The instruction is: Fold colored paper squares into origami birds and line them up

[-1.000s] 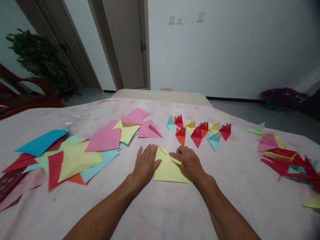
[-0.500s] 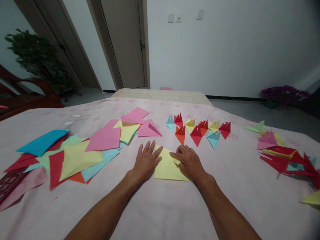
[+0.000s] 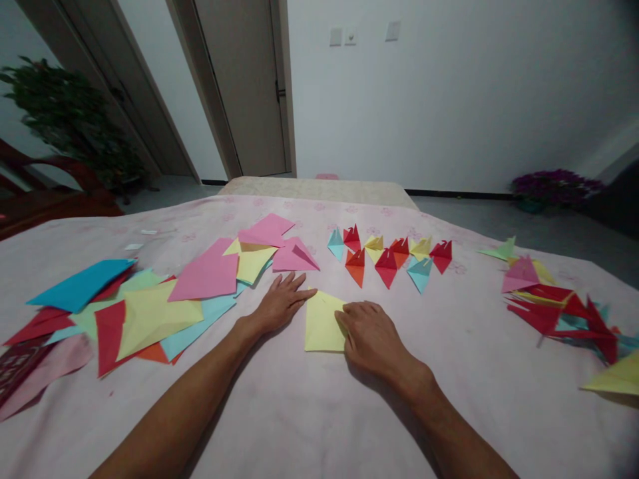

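Note:
A square sheet of yellow origami paper (image 3: 323,324) lies flat on the table in front of me. My left hand (image 3: 282,303) rests flat with its fingers spread, mostly on the tablecloth; one fingertip reaches the paper's upper left corner. On the right side of the sheet, my right hand (image 3: 373,336) has its fingers curled and pressed down on the paper's edge. The hand covers that edge, so the fold beneath it is hidden. Just beyond, small folded paper cranes (image 3: 386,266) in red, orange, yellow and light blue stand in two rows.
Loose coloured sheets (image 3: 162,316) are piled on the left, with pink sheets (image 3: 206,271) overlapping them. More folded papers (image 3: 544,309) lie heaped at the right. A pale floral tablecloth (image 3: 279,412) covers the table. Beyond stand a door (image 3: 239,86) and a potted plant (image 3: 74,120).
My left hand has slid left, mostly off the yellow paper. My right hand has shifted from the lifted flap onto the right edge; the flap no longer shows. The view has turned slightly right.

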The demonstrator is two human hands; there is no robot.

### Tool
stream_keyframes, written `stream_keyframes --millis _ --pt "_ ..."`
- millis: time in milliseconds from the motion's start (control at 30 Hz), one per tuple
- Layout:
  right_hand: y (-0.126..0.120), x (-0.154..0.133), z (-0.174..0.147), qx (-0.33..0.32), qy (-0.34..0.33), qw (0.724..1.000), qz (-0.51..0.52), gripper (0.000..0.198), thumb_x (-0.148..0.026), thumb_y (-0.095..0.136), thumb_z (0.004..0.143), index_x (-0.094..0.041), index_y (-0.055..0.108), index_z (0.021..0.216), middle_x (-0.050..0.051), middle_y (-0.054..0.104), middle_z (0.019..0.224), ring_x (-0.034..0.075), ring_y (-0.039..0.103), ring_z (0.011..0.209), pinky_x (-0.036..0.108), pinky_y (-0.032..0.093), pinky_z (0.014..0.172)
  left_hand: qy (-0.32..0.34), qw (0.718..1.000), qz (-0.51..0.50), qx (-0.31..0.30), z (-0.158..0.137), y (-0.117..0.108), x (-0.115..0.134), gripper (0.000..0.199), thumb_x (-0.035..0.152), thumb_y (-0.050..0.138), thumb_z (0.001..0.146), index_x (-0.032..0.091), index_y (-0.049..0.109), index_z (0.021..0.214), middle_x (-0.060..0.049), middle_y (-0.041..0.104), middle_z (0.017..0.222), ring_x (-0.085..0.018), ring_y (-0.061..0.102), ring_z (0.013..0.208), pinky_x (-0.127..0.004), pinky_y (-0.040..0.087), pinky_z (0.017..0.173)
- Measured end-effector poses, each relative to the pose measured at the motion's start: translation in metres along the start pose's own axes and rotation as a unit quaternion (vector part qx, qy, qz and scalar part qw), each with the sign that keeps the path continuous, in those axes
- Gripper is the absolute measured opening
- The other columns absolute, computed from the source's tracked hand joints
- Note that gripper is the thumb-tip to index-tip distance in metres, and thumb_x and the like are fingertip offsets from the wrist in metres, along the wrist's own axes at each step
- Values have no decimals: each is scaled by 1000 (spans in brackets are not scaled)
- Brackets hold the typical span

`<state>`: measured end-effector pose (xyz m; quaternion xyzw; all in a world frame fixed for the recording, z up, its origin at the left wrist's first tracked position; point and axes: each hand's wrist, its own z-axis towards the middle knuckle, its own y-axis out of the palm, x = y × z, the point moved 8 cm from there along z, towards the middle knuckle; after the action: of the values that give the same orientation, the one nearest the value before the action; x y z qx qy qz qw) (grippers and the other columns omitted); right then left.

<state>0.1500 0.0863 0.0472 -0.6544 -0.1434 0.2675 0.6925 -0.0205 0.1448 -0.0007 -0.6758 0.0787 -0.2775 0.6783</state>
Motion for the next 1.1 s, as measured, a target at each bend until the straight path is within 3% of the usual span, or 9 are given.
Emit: stream_keyframes --millis 167,367,433,567,733,1100 --pt "12 -24 -13 -13 -16 1000 11 65 -17 56 75 -20 49 139 15 53 139 33 47 125 48 30 106 3 1000 -18 -12 0 -1 0 41 33 38 99 41 49 138 -4 30 159 -29 18 148 -59 15 116" --pt "22 -36 -19 1 9 998 56 65 -34 59 84 -21 41 146 14 44 148 36 38 136 52 30 109 10 999 -45 -21 -2 -7 2 44 34 51 93 39 51 138 -6 28 159 -31 18 148 -61 11 116" --pt "22 -34 -18 19 19 998 54 51 -31 55 89 -20 50 138 14 51 143 33 44 132 49 34 108 8 998 -56 -22 -2 -8 2 44 37 52 93 38 52 137 -6 28 159 -31 18 148 -61 9 116" --pt "14 -22 -14 67 47 994 69 22 -22 47 93 -20 68 101 9 68 117 24 59 112 37 42 96 -4 996 -87 -22 1 -7 -3 43 42 54 91 38 55 134 -3 30 158 -30 17 148 -57 7 117" --pt "2 2 -13 98 140 981 87 19 -20 50 90 -20 62 75 4 68 83 18 61 83 28 41 74 -33 993 -118 0 9 -1 -13 36 48 56 90 40 64 124 2 33 157 -29 18 148 -55 5 118" --pt "8 22 -7 55 180 972 141 23 -22 56 81 -19 49 59 3 62 76 17 54 82 26 35 68 -78 983 -149 76 20 -2 -18 20 41 65 85 38 74 103 3 49 147 -29 29 144 -55 9 118"
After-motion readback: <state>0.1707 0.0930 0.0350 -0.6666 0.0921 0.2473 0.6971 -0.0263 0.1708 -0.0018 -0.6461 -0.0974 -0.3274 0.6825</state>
